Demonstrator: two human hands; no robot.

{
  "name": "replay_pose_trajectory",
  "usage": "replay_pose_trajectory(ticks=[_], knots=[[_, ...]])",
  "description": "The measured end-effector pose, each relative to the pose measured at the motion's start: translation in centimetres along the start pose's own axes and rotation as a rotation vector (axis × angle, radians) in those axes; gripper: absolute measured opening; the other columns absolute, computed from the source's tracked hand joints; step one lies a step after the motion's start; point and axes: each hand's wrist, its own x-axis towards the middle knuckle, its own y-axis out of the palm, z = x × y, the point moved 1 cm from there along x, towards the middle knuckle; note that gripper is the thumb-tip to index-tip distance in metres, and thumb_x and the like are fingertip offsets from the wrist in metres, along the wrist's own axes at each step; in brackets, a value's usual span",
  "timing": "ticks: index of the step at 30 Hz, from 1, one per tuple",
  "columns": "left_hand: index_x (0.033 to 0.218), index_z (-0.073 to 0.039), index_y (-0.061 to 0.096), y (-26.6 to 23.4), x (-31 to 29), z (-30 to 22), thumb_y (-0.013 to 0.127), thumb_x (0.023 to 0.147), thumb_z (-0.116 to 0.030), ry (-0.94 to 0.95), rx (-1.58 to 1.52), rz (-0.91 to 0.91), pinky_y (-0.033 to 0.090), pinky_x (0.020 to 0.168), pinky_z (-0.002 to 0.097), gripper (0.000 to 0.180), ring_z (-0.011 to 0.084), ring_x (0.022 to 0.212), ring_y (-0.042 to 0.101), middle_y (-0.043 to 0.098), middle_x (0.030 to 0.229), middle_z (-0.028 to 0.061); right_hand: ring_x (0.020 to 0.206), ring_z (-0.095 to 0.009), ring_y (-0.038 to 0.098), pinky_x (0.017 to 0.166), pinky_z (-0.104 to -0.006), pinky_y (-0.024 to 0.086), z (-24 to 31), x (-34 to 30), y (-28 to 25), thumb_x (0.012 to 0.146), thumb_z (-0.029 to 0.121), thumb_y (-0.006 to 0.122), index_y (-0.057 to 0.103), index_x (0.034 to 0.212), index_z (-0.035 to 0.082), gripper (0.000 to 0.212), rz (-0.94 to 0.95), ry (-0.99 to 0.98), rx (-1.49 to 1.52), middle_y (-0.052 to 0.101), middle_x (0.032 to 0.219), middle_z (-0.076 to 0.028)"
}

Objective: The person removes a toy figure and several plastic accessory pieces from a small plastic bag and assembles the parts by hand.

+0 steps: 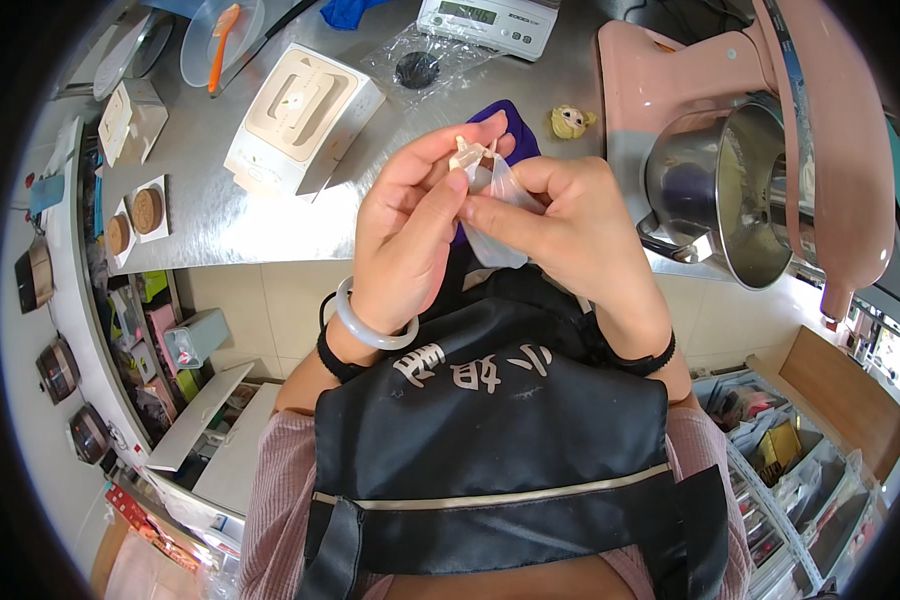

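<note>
Above the counter's front edge I hold a thin, translucent plastic bag (494, 246), crumpled and hanging down between my hands. My left hand (405, 215) pinches at its upper end, where small cream-coloured bits show by the thumb and fingertips; what exactly they are is too small to tell. My right hand (575, 225) grips the bag's side between thumb and curled fingers. Partly hidden behind my hands lies a purple cloth (516, 128). A small yellow-haired doll head (570, 122) rests on the counter to the right of it.
A pink stand mixer (675, 68) with a steel bowl (700, 165) stands at the right. On the steel counter (210, 238) are a white box (302, 115), a digital scale (490, 22), clear wrap (385, 62), round brown pieces (147, 210) and a bowl with an orange spatula (220, 50).
</note>
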Motion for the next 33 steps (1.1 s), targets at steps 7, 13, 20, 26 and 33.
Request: replay_pose_trajectory(ticks=[7, 13, 20, 26, 33], knots=[[0.119, 0.002, 0.046, -1.3, -0.5, 2.1, 0.045, 0.092, -0.009, -0.354, -0.145, -0.094, 0.041, 0.094, 0.0326, 0.029, 0.0210, 0.109, 0.052, 0.052, 0.120, 0.0162, 0.049, -0.002, 0.038, 0.043, -0.0201, 0.028, -3.2, 0.1, 0.2, 0.072, 0.014, 0.073, 0.061, 0.066, -0.002, 0.021, 0.031, 0.054, -0.056, 0.046, 0.051, 0.005], [0.116, 0.000, 0.046, -3.5, -2.1, 6.8, 0.042, 0.093, -0.014, -0.769, -0.431, -0.090, 0.046, 0.090, 0.0382, 0.027, 0.0209, 0.104, 0.055, 0.056, 0.110, 0.0103, 0.063, -0.004, 0.045, 0.055, -0.0186, 0.037, -8.7, -1.4, -1.2, 0.090, 0.017, 0.051, 0.062, 0.099, 0.000, 0.022, 0.094, 0.169, 0.137, 0.056, 0.073, 0.002], [0.119, -0.004, 0.044, -3.0, -2.2, 7.9, 0.042, 0.094, -0.014, -0.701, -0.518, -0.062, 0.044, 0.094, 0.0410, 0.027, 0.0264, 0.111, 0.052, 0.053, 0.111, 0.0147, 0.081, -0.009, 0.057, 0.071, -0.0222, 0.044, -9.2, -4.0, -2.8, 0.089, 0.010, 0.054, 0.056, 0.111, -0.004, 0.026, -0.018, 0.217, 0.199, 0.066, 0.087, -0.006], [0.118, -0.005, 0.047, -2.9, -2.2, 8.2, 0.046, 0.092, -0.011, -0.597, -0.410, -0.069, 0.042, 0.094, 0.0369, 0.026, 0.0228, 0.110, 0.052, 0.057, 0.108, 0.0124, 0.080, -0.011, 0.060, 0.075, -0.0233, 0.046, -8.0, -4.1, -1.8, 0.086, 0.006, 0.056, 0.058, 0.108, -0.001, 0.023, -0.185, -0.021, 0.132, 0.064, 0.080, -0.007], [0.118, -0.003, 0.048, -2.2, -2.1, 8.0, 0.047, 0.092, -0.010, -0.500, -0.314, -0.009, 0.038, 0.097, 0.0343, 0.027, 0.0176, 0.110, 0.051, 0.056, 0.115, 0.0121, 0.075, -0.012, 0.061, 0.071, -0.0243, 0.049, -9.1, -3.8, -1.5, 0.078, 0.006, 0.068, 0.062, 0.097, -0.003, 0.022, -0.229, -0.013, 0.169, 0.066, 0.085, -0.008]])
